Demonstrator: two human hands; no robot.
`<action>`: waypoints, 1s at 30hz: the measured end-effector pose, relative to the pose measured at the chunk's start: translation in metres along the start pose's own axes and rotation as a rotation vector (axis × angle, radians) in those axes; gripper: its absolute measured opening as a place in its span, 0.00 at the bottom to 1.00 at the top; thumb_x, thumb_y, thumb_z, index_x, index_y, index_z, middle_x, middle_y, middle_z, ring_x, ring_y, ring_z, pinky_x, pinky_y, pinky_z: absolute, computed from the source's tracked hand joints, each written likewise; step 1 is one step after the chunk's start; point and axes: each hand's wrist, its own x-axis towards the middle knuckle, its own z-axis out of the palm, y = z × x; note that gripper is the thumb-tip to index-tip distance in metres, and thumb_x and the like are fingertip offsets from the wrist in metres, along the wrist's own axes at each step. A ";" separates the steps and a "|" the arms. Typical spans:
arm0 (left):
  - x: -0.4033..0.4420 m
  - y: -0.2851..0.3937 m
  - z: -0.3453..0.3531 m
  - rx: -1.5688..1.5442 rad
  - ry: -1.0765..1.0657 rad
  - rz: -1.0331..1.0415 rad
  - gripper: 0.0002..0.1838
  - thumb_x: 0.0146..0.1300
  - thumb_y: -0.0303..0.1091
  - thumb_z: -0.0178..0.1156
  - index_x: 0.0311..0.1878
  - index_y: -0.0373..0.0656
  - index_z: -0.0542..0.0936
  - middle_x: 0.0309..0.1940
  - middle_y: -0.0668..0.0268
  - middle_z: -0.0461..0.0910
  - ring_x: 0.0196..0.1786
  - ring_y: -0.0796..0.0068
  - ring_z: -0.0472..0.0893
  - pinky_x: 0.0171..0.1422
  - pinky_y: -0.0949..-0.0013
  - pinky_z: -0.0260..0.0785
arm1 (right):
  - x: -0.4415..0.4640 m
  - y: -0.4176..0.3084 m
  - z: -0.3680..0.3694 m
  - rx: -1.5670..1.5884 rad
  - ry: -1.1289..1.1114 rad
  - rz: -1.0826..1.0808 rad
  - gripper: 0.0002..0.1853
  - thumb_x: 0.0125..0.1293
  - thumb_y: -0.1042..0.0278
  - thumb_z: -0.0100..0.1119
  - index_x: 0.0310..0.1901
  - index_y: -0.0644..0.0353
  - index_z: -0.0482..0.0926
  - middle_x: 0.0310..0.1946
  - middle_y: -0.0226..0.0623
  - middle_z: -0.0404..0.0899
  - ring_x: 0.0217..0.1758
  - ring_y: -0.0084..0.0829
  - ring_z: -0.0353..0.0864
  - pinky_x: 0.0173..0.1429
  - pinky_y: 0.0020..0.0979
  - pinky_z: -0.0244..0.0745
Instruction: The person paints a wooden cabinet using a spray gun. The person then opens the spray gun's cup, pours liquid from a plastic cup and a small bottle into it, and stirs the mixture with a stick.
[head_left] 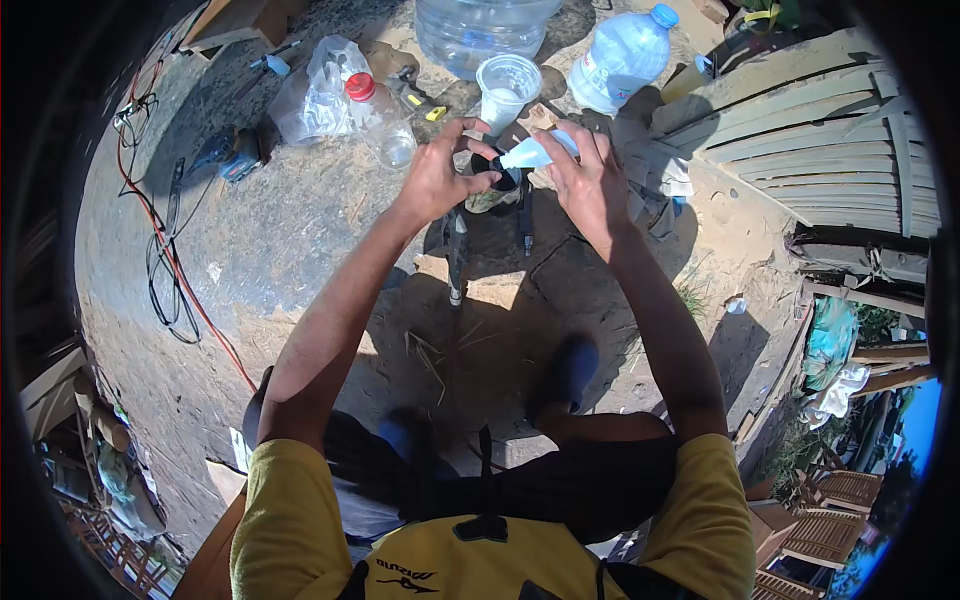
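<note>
My left hand is closed around the edge of a small black round container, thumb and fingers on its near and far sides. From the right, my right hand grips a small white bottle, tilted with its narrow tip at the container's mouth. Whether anything flows out is too small to see. Just behind both hands stands a clear plastic cup with whitish stuff in it. A clear bottle with a red cap is left of my left hand.
A large clear jug and a blue-capped bottle stand behind. At left are a plastic bag, a blue power tool and a red cable. Slatted wooden panels are at right. A long-handled tool lies below my hands.
</note>
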 end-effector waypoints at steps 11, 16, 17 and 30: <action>-0.001 -0.005 -0.001 -0.019 0.013 0.030 0.35 0.55 0.33 0.80 0.65 0.42 0.74 0.48 0.64 0.92 0.54 0.56 0.89 0.61 0.56 0.79 | 0.008 -0.001 0.002 -0.025 0.033 -0.021 0.30 0.60 0.78 0.68 0.65 0.42 0.83 0.62 0.34 0.76 0.58 0.42 0.78 0.63 0.42 0.78; -0.001 -0.005 -0.001 -0.025 0.011 0.032 0.35 0.55 0.32 0.80 0.65 0.44 0.74 0.47 0.64 0.92 0.54 0.55 0.89 0.61 0.55 0.79 | 0.009 -0.001 0.002 -0.022 0.045 -0.035 0.31 0.59 0.79 0.67 0.65 0.41 0.83 0.62 0.34 0.76 0.58 0.43 0.78 0.63 0.43 0.78; 0.000 -0.004 -0.002 -0.030 -0.005 0.012 0.35 0.56 0.31 0.80 0.65 0.43 0.74 0.47 0.64 0.92 0.57 0.60 0.88 0.63 0.57 0.78 | 0.009 -0.001 0.001 -0.019 0.052 -0.039 0.32 0.59 0.79 0.67 0.65 0.41 0.83 0.63 0.33 0.76 0.59 0.43 0.78 0.63 0.44 0.77; 0.002 -0.007 0.000 -0.010 -0.007 0.022 0.34 0.56 0.29 0.80 0.65 0.43 0.74 0.46 0.64 0.92 0.60 0.65 0.88 0.64 0.59 0.77 | 0.016 -0.005 -0.005 -0.095 0.120 -0.135 0.32 0.56 0.78 0.70 0.64 0.41 0.85 0.64 0.30 0.74 0.62 0.40 0.76 0.66 0.45 0.74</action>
